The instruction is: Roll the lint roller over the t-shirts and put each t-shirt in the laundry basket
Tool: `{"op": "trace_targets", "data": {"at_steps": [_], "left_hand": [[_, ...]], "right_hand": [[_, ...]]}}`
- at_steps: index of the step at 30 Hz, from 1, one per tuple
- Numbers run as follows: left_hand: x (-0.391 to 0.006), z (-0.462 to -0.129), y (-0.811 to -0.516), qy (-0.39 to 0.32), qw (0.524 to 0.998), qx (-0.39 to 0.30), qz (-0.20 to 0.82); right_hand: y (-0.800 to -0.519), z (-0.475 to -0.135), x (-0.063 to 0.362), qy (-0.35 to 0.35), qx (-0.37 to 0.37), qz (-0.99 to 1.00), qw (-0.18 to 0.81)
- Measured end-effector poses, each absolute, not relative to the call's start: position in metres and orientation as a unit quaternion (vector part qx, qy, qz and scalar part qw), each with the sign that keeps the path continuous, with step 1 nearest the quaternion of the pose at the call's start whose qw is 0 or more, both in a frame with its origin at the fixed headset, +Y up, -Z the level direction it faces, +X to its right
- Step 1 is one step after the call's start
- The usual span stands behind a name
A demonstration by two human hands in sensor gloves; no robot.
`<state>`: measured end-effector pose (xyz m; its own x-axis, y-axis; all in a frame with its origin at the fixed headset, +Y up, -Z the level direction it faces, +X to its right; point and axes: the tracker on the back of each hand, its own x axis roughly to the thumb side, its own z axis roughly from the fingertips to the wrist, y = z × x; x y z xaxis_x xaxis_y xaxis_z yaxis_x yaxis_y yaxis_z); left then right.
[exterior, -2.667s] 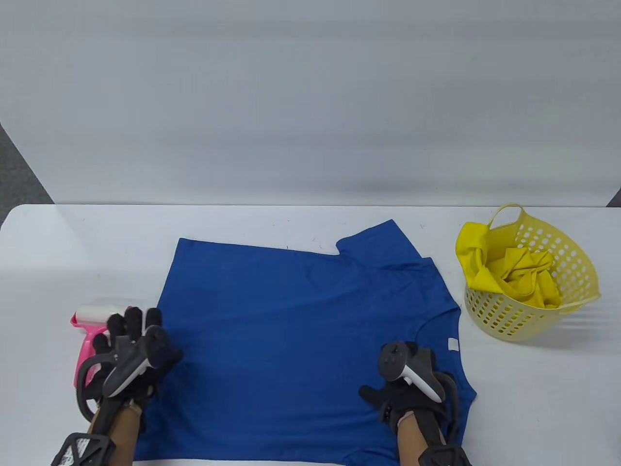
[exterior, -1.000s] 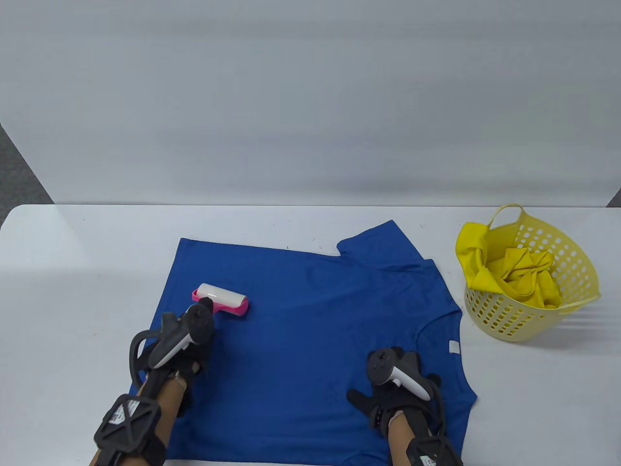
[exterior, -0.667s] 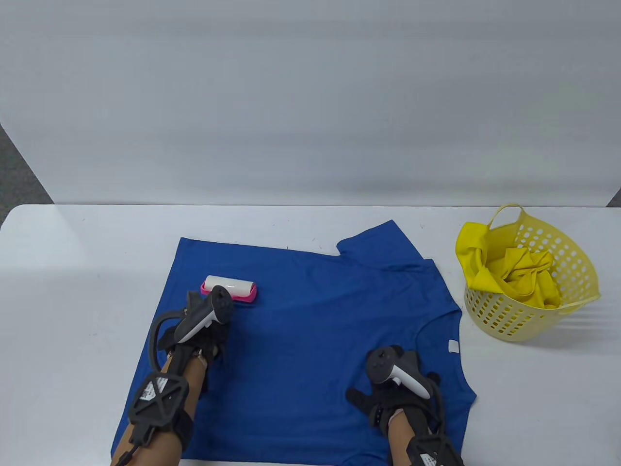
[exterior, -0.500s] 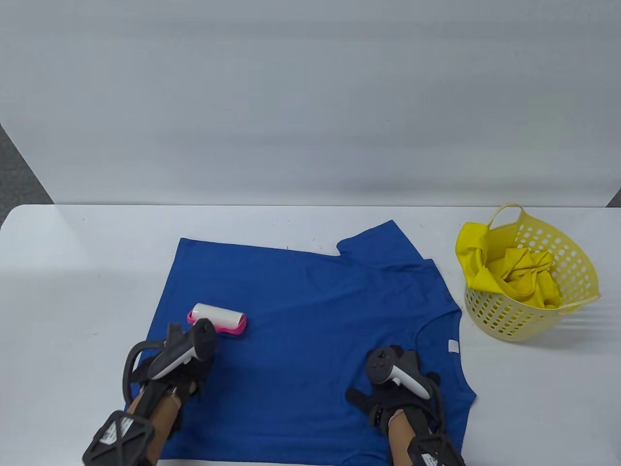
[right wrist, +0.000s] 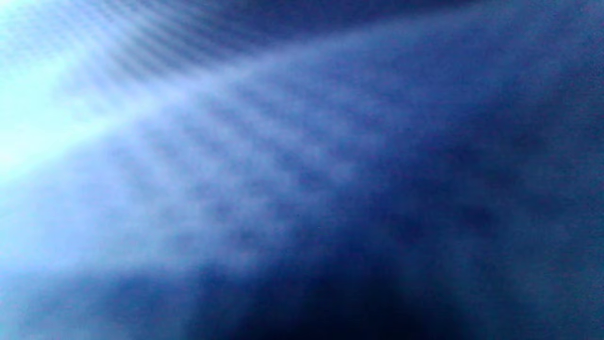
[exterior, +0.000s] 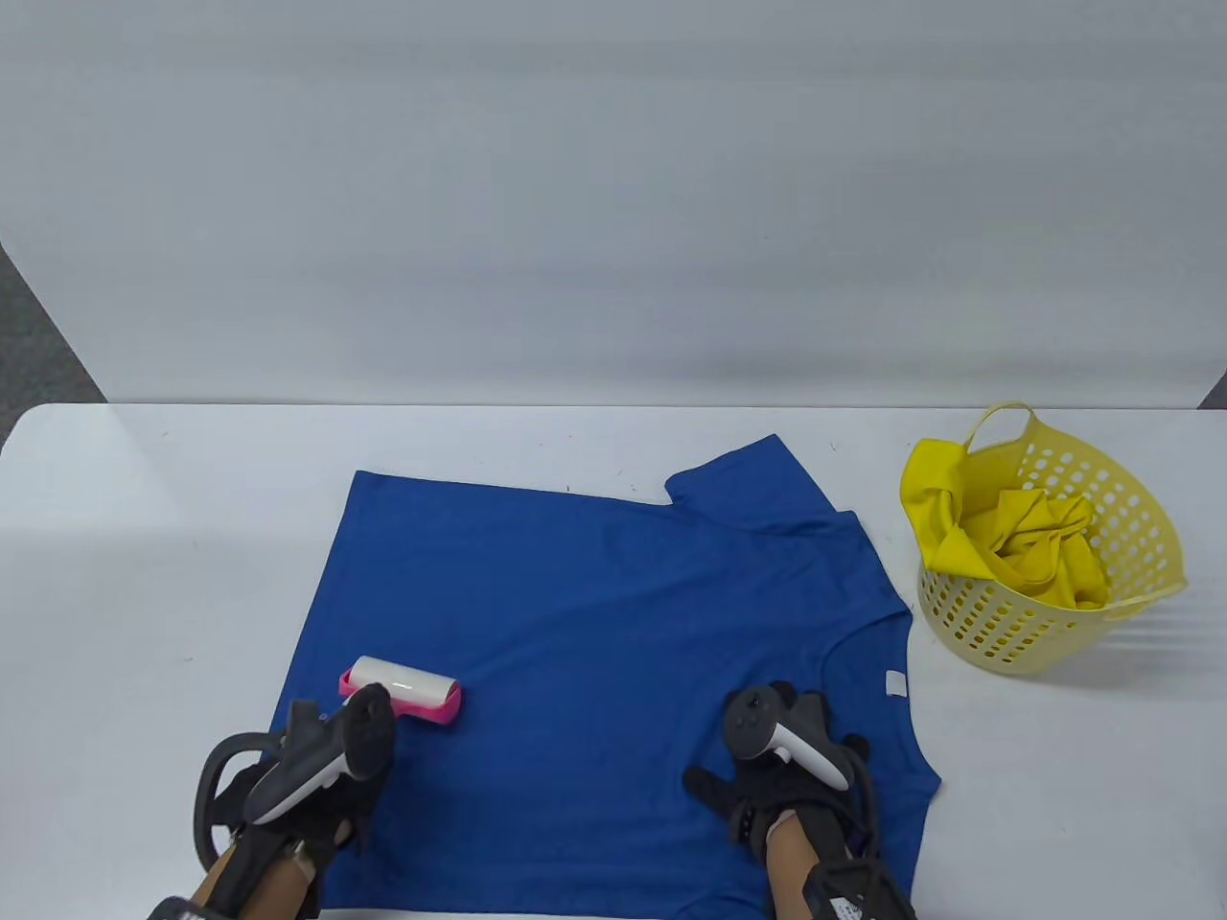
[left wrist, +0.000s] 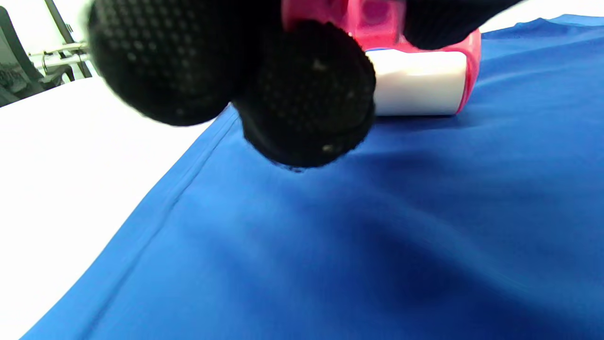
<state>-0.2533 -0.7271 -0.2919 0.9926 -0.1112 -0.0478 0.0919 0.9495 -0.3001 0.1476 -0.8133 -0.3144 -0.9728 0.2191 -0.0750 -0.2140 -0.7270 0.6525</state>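
Table view: we see the blue t-shirt (exterior: 604, 671) spread flat on the white tabletop (exterior: 163, 537), collar toward the yellow laundry basket (exterior: 1131, 537), which stands well apart from the roller at the right and already holds a crumpled yellow t-shirt (exterior: 1035, 556). Our left hand (exterior: 307, 795) grips the pink handle of the lint roller (exterior: 403, 690), whose white roll lies on the shirt near its hem side, close to the near-left edge. Our right hand (exterior: 776, 776) rests flat on the cloth just below the collar, thumb held out; its other fingers are hidden beneath the tracker, so we cannot tell how they lie.

We judge the step in hand to be the rolling of the blue shirt, with only the left portion under the roller at present. The next move calls for further strokes across the middle and collar side, the right hand pinning the cloth against bunching, before the shirt goes to the basket.

Left wrist view adds what the overhead camera hides: the gloved fingers (left wrist: 306, 94) curl round the pink handle, and the roll touches the fabric. Right wrist view shows only blurred blue cloth pressed close to the lens.
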Motion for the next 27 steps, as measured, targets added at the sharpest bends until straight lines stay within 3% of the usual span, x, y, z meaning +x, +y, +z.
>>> {"op": "trace_targets", "data": {"at_steps": [7, 12, 17, 23, 27], "left_hand": [[-0.225, -0.384, -0.729, 0.088, 0.986, -0.138, -0.026], [-0.215, -0.399, -0.731, 0.102, 0.985, -0.134, -0.028], [-0.224, -0.369, -0.723, 0.062, 0.985, -0.149, -0.052], [-0.247, -0.289, -0.712, 0.011, 0.984, -0.170, -0.056], [-0.255, -0.259, -0.707, 0.003, 0.984, -0.175, -0.037]], "right_hand": [[-0.813, -0.315, 0.147, 0.354, 0.000, 0.928, 0.115], [-0.812, -0.315, 0.148, 0.354, 0.000, 0.928, 0.116], [-0.812, -0.315, 0.148, 0.355, 0.000, 0.928, 0.116], [-0.812, -0.315, 0.148, 0.351, 0.000, 0.929, 0.114], [-0.812, -0.315, 0.147, 0.351, -0.002, 0.929, 0.113]]}}
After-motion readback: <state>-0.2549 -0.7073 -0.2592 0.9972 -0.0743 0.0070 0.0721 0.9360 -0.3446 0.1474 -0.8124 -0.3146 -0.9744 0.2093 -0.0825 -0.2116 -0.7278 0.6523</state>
